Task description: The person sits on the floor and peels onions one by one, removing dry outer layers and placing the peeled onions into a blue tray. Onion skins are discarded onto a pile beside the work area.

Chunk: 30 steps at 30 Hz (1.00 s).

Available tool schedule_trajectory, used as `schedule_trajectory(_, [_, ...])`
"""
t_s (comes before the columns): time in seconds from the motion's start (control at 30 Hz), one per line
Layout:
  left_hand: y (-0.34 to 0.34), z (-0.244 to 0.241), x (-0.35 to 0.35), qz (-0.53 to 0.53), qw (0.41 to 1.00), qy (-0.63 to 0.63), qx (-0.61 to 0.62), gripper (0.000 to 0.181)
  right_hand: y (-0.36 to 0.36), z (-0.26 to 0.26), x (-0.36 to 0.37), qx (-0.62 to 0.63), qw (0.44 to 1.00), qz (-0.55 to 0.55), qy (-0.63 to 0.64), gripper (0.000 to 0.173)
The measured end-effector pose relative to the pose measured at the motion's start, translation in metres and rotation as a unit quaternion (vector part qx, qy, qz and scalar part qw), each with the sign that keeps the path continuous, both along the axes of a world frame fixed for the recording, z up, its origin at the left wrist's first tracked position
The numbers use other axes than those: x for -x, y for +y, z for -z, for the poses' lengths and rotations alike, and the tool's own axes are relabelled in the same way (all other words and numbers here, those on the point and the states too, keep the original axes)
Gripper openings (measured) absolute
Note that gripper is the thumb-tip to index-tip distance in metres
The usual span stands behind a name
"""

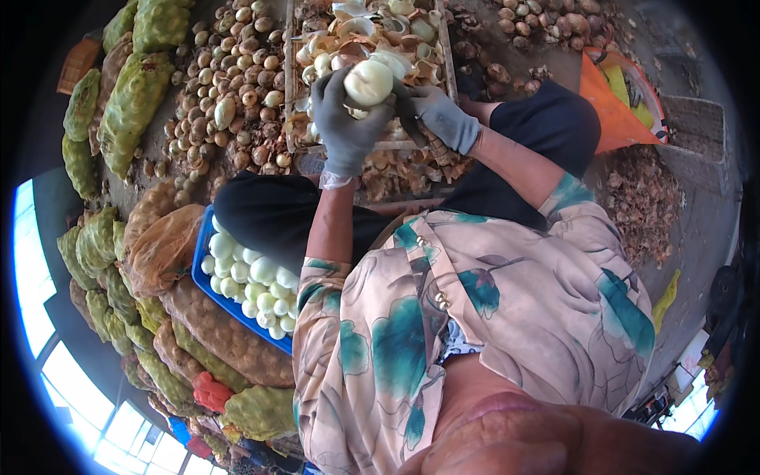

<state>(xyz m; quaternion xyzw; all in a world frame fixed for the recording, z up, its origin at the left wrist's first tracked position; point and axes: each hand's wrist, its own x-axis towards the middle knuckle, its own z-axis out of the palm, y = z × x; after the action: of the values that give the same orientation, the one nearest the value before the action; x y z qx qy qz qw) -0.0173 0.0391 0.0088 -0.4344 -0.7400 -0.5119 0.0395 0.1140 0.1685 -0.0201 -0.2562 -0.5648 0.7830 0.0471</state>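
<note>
My left hand (pixel 347 122), in a grey work glove, holds a peeled white onion (pixel 368 83) between thumb and fingers. Close by on the right, my right hand (pixel 442 116) is curled in a similar glove, its fingertips near the onion's side. A brownish, handle-like piece (pixel 438 146) shows under that hand; whether it is gripped is unclear. Both hands are above a shallow crate (pixel 289 77) filled with onion skins (pixel 356 29) and some peeled onions. Beside my left thigh, a blue plastic crate (pixel 205 279) is filled with peeled onions (pixel 261 279).
Unpeeled onions (pixel 231 83) lie heaped left of the crate, with more (pixel 552 21) at the far right. Filled mesh sacks (pixel 136 101) stand along the left. An orange bag (pixel 611 113) sits beside a grey crate (pixel 694 127) on the right. Loose skins (pixel 644 205) cover nearby floor.
</note>
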Motion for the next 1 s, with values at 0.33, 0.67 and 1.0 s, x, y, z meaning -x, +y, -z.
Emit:
schedule_trajectory(0.33, [-0.015,0.017,0.008,0.057,0.811,-0.55,-0.191,0.051,-0.012,-0.02,-0.012,0.125,0.983,-0.117,-0.072,0.032])
schedule_trajectory(0.67, [-0.036,0.007,0.023,0.067,0.852,-0.494,-0.156,0.047,0.013,-0.003,0.001,0.13,0.982,0.003,-0.136,0.038])
schedule_trajectory(1.0, [-0.015,0.019,0.001,0.056,0.802,-0.557,-0.207,0.057,-0.005,-0.002,0.016,-0.052,0.981,-0.085,-0.167,0.026])
